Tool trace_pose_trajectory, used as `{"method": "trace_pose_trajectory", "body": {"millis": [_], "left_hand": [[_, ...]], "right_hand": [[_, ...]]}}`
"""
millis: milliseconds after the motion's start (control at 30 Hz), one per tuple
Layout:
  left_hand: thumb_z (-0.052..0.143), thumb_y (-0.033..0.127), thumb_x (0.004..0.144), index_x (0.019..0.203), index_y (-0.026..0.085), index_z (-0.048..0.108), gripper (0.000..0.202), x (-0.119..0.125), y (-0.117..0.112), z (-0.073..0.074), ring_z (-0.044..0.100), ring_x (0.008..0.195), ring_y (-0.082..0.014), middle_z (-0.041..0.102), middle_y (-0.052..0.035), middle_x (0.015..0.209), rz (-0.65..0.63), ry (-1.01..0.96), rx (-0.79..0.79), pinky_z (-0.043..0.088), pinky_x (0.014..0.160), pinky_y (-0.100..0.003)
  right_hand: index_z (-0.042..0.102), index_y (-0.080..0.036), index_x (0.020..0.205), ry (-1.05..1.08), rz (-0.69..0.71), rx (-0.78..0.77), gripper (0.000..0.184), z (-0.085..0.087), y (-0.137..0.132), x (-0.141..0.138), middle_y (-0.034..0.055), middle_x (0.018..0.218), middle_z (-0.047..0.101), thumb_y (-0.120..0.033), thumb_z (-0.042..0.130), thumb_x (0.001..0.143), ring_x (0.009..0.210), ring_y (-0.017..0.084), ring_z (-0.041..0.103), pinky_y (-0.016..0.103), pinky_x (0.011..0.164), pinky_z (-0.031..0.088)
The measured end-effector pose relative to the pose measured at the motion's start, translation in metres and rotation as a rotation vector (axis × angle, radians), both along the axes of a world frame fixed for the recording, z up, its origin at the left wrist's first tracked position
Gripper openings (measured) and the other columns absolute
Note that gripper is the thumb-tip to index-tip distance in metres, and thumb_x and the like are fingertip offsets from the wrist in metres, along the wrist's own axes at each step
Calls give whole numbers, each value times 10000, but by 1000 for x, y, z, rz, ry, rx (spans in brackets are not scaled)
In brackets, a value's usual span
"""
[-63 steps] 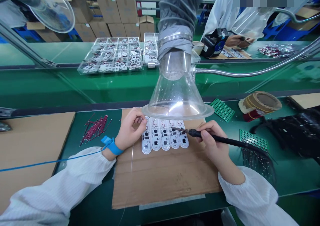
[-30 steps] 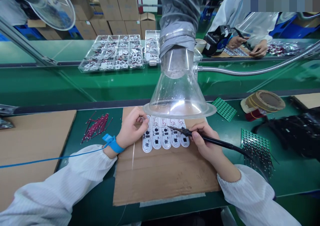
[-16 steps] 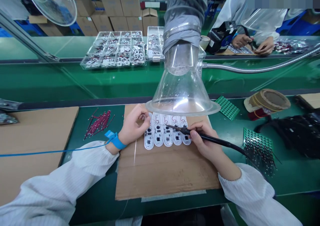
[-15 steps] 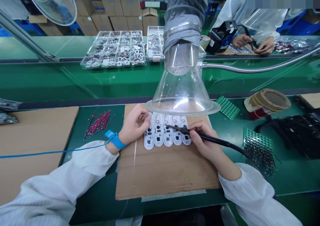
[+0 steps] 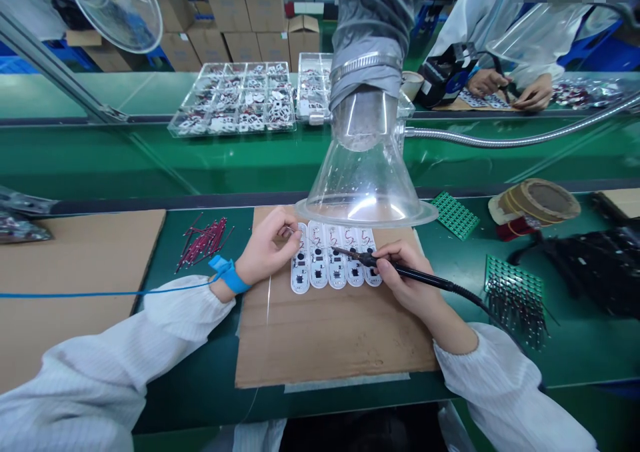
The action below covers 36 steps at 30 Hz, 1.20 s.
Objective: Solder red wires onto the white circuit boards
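My right hand [image 5: 407,275] grips a black soldering iron [image 5: 423,277], its tip lying over the middle of a row of white circuit boards [image 5: 319,275]. Several of these long, round-ended boards lie side by side, with thin red wires at their far ends. At the row's left end, my left hand [image 5: 270,247] pinches a thin strand of solder wire [image 5: 269,299] that trails down toward the table edge. A blue wrist strap [image 5: 229,275] with a cord circles my left wrist. Beneath the boards is a brown cardboard sheet [image 5: 330,345].
A clear fume hood [image 5: 367,172] hangs just above the boards' far ends. Red wires [image 5: 205,244] lie to the left. Green perforated boards [image 5: 456,215] and a tape roll [image 5: 535,200] sit to the right. Across the bench, a co-worker's hands [image 5: 535,92] work near parts trays [image 5: 237,99].
The whole view has shifted slightly. Both hands, the soldering iron and the boards keep nearly the same places relative to each other.
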State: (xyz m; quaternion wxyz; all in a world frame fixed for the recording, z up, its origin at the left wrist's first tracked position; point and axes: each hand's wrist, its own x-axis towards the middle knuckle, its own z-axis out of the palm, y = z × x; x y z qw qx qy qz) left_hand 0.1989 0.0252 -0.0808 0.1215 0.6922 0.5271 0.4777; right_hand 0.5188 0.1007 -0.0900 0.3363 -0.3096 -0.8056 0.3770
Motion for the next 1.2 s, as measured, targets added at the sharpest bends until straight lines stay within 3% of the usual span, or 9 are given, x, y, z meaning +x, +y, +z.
{"method": "trace_pose_trajectory", "body": {"millis": [133,367,667,1000,1200], "left_hand": [[603,132,991,918,212,548,122,-13,-7,6,447,712,-131,487,25,816,-1,31,9,375,654,-289],[610,120,979,942,214,568,110,-18,-6,-8,459,703,-127,506,23,833,62,-58,-25,371,641,-285],[624,152,1022,962,217,579,99,-21,-6,-8,453,703,-134,442,32,804,-19,-63,-38,370,646,-294],[629,171,1028,974,222,595,81,-19,-6,-7,450,682,-137,442,34,782,-17,-36,-75,370,628,-295],[637,154,1024,969,219,611,89,-19,-5,-6,454,688,-137,448,32,780,-44,-14,-90,371,627,-291]], "right_hand": [[700,-277,1068,116,-64,81,88,6,-4,4,0,900,735,-365,693,1068,715,158,708,276,622,539],[686,-266,1018,238,-169,-24,154,14,-19,-20,-10,806,672,-398,655,1091,647,158,640,295,581,503],[699,-274,1086,40,-133,-40,132,1,-18,-20,13,896,733,-404,687,1071,741,190,713,319,636,551],[696,-264,1063,-59,-142,-64,300,3,-19,-23,42,821,736,-558,641,1071,766,236,746,346,600,569],[692,-269,1072,-73,-107,-19,208,9,-19,-26,30,844,747,-471,645,1086,726,205,736,329,608,558]]}}
